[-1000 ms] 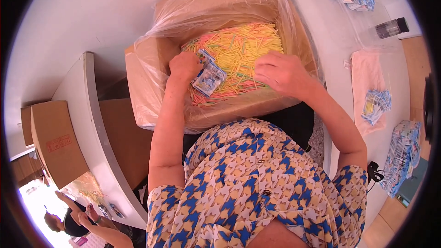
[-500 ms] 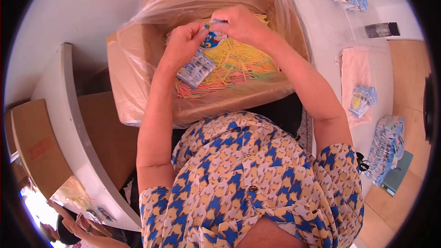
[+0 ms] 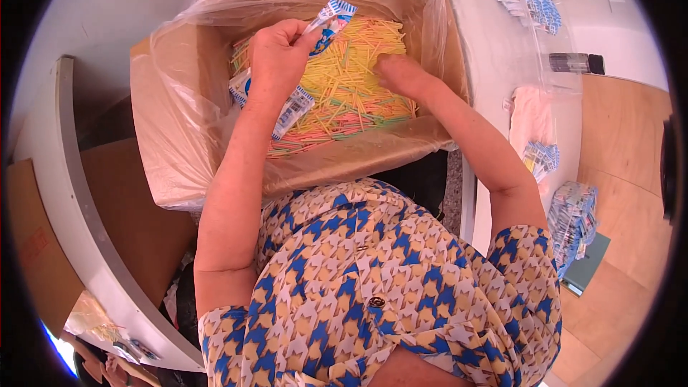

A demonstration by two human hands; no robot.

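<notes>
My left hand (image 3: 278,54) pinches a small blue-and-white packet (image 3: 331,27), which slants up and to the right from the fingers. Beneath it is a heap of thin yellow, pink and green sticks (image 3: 351,100) in a cardboard box (image 3: 179,100) lined with clear plastic. At the heap's right side my right hand (image 3: 403,75) reaches down, its fingers curled against the sticks. Its fingertips are hidden, so what they grip does not show. Another packet (image 3: 294,112) lies on the sticks below my left wrist, and part of a packet (image 3: 238,87) shows left of that wrist.
On the white surface at right are a pink cloth (image 3: 531,111) with packets (image 3: 541,159) on it, a dark-ended clear container (image 3: 577,63) and more packets (image 3: 534,7) behind clear plastic. A bundle of packets (image 3: 572,218) sits near a green board (image 3: 589,265). Someone's hand (image 3: 115,371) shows lower left.
Both hands were together at one packet. The right hand has let go and moved right and down to the sticks. The left hand keeps the packet, now raised. The whole view has shifted slightly.
</notes>
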